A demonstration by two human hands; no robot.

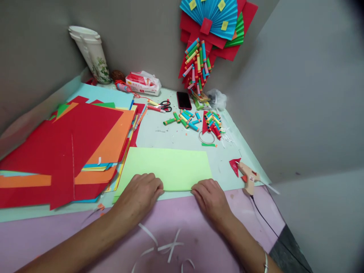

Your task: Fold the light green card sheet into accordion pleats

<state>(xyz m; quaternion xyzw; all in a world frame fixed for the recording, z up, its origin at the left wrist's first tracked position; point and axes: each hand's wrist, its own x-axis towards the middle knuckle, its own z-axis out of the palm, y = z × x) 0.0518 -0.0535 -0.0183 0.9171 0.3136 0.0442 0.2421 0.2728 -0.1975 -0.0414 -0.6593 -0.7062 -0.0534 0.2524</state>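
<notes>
A light green sheet of paper (170,167) lies on the table, its near edge folded or doubled. My left hand (142,191) is closed on that edge at the left, thumb and fingers pressed together. At the right end of the same edge, my right hand (209,195) pinches the paper with its fingers curled. Both hands rest low, just in front of the sheet, with a stretch of the folded edge showing between them.
Coloured paper (62,144) is piled at left. A glue gun (248,177) with a cord lies at right. Behind are scissors (163,106), a phone (184,101), small paper rolls (186,119) and a tissue pack (143,83). White strips (170,246) lie near the front.
</notes>
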